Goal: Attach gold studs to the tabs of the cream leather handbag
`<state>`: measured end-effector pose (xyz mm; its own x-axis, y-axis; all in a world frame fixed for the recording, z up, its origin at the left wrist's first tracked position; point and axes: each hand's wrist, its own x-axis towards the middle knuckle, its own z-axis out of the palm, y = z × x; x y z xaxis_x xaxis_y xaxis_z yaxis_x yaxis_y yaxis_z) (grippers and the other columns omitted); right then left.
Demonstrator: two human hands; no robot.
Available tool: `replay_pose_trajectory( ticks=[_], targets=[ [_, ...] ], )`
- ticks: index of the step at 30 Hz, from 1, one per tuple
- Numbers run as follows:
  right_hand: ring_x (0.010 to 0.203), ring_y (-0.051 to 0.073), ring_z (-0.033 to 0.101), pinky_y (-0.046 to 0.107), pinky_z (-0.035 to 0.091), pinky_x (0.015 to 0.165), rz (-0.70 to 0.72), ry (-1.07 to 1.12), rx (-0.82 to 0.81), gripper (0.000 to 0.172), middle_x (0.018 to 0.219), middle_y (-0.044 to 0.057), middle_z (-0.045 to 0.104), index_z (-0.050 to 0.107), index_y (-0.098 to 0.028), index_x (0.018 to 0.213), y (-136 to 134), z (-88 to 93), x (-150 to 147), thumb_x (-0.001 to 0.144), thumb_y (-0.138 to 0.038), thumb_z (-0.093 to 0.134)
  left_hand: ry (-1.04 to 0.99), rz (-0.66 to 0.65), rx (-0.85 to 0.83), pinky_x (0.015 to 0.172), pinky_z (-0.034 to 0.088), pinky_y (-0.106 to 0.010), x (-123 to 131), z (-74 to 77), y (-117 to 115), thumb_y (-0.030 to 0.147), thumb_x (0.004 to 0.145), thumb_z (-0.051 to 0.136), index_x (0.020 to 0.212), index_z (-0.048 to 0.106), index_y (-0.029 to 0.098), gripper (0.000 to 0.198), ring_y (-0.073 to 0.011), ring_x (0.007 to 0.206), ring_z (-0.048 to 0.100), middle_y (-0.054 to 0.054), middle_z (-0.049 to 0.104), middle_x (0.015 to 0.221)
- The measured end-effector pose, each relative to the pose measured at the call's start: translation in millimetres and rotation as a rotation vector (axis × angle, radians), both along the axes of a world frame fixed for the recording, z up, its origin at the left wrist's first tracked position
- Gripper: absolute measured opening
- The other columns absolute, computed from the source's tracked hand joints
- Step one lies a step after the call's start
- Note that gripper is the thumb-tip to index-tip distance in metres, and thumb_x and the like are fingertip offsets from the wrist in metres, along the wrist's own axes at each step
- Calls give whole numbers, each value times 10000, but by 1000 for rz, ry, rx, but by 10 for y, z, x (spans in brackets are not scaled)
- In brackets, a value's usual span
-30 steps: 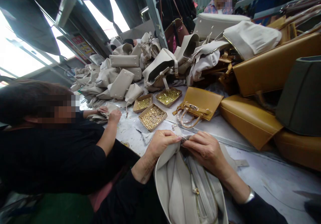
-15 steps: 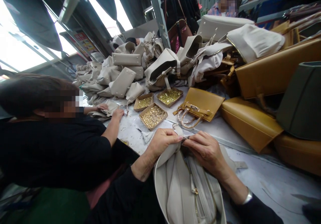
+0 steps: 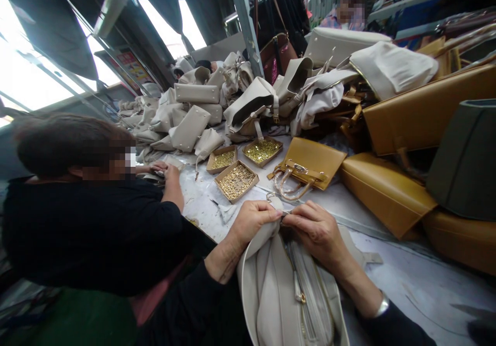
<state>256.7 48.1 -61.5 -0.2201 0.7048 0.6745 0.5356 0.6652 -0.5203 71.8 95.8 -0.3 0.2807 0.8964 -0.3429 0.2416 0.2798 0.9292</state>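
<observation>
A cream handbag (image 3: pixel 267 289) stands close in front of me, its zipped inside facing up. My left hand (image 3: pixel 253 221) is closed, thumb and fingers pinching the bag's strap end at the upper rim. Right beside it, my right hand (image 3: pixel 315 230) is closed at the same spot, its fingertips meeting the left thumb. Whatever small part lies between the right fingertips is hidden. A metal buckle (image 3: pixel 270 196) shows just beyond the left fingers. Inside the bag a zipper pull (image 3: pixel 301 297) hangs on the zip.
Cardboard trays of small gold hardware (image 3: pixel 236 181) sit beyond my hands, near a mustard handbag (image 3: pixel 310 160). Cream bags (image 3: pixel 194 124) are piled behind. Larger mustard bags (image 3: pixel 387 186) and a dark green bag (image 3: pixel 465 160) stand right. A co-worker (image 3: pixel 89 222) sits at left.
My hands keep their pinch at the bag's rim with hardly any movement. The co-worker at left has shifted, bringing both hands closer together.
</observation>
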Motion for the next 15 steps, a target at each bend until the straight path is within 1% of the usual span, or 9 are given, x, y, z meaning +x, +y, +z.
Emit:
replay_pose_trajectory(
  ticks=[4, 10, 13, 15],
  targets=[
    [789, 199, 560, 326, 440, 706, -30, 46, -41, 198, 846, 51, 685, 739, -218, 946, 2, -25, -13, 995, -137, 565, -3, 4, -2, 558, 311, -257, -10, -30, 7, 477, 593, 841, 606, 704, 130, 373, -109, 555, 445, 9, 574, 559],
    [811, 194, 597, 331, 463, 719, -31, 119, -41, 141, 891, 45, 718, 740, -239, 964, -10, -41, -16, 978, -161, 622, -1, -8, 3, 575, 331, -257, -28, -61, 34, 460, 599, 840, 636, 727, 128, 353, -120, 578, 472, -5, 607, 593],
    [803, 194, 602, 338, 462, 725, -14, 156, -66, 92, 879, 40, 711, 705, -232, 948, 2, -51, -23, 966, -168, 643, -2, -1, -3, 579, 341, -255, -28, -58, 42, 458, 580, 850, 625, 728, 125, 357, -123, 587, 482, -11, 615, 597],
    [773, 193, 588, 336, 454, 708, -30, 208, -102, 54, 831, 28, 682, 657, -223, 910, 13, -60, -35, 943, -187, 680, -3, 1, -16, 574, 340, -254, -20, -48, 43, 461, 571, 853, 620, 724, 123, 365, -120, 581, 479, -12, 613, 592]
  ],
)
